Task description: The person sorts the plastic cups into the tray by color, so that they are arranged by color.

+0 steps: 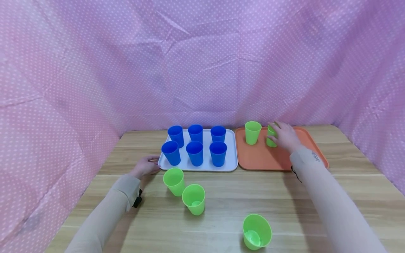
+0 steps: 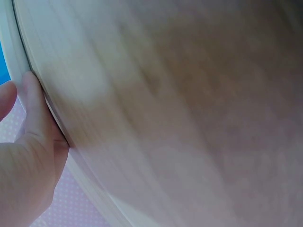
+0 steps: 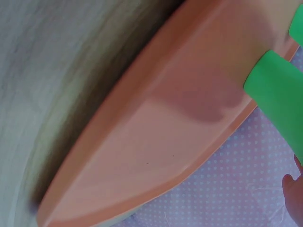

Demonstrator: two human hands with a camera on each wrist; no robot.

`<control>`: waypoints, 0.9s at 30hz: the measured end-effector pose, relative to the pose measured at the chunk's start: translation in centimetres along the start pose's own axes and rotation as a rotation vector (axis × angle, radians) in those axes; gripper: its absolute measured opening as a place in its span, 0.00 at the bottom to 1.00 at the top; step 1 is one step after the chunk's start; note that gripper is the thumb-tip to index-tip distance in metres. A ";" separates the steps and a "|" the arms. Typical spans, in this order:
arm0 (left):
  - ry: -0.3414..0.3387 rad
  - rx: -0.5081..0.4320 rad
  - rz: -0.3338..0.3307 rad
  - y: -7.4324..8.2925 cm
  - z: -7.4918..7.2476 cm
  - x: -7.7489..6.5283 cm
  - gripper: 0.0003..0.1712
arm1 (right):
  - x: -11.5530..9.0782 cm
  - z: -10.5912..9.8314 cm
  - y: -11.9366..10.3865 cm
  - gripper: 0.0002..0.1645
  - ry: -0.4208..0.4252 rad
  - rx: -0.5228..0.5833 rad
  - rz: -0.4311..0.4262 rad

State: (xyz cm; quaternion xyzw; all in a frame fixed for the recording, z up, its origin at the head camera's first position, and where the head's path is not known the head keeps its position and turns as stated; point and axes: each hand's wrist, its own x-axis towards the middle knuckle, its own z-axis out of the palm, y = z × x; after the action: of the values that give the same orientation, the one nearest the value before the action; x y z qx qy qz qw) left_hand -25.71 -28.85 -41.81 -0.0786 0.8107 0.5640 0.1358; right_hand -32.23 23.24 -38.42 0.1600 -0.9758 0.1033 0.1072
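My right hand (image 1: 285,136) is at the upper part of a green cup (image 1: 271,136) that stands upright on the orange tray (image 1: 259,159). Its thumb and fingers are on either side of that cup; in the right wrist view only fingertips (image 3: 297,187) show near the rim. Another green cup (image 1: 252,133) stands to the left on the same tray. My left hand (image 1: 146,166) rests against the near left corner of the white tray (image 1: 202,169). In the left wrist view, one finger (image 2: 35,99) lies along the tray's edge, with the thumb apart.
Several blue cups (image 1: 195,154) stand in two rows on the white tray. On the wooden table (image 1: 221,196) in front are three green cups: one (image 1: 174,182) near the left hand, one (image 1: 194,199) beside it, one (image 1: 257,232) at the front. A pink dotted cloth (image 1: 202,70) hangs behind.
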 end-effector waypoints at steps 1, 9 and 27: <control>0.003 0.005 -0.001 0.0 0.0 0.0 0.32 | 0.0 0.0 0.0 0.35 0.005 0.002 -0.001; 0.012 0.059 0.001 -0.1 0.2 0.0 0.31 | -0.4 -0.4 -0.2 0.36 0.038 -0.002 -0.043; 0.046 0.058 -0.036 -0.2 1.3 -2.3 0.31 | -2.7 -3.1 -1.0 0.34 0.090 0.071 -0.150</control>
State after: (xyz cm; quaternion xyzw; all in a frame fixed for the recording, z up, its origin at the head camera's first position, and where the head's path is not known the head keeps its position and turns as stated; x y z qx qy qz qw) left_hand -23.27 -27.70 -41.68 -0.1019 0.8280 0.5360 0.1294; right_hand -28.84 23.82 -35.91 0.2313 -0.9510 0.1367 0.1528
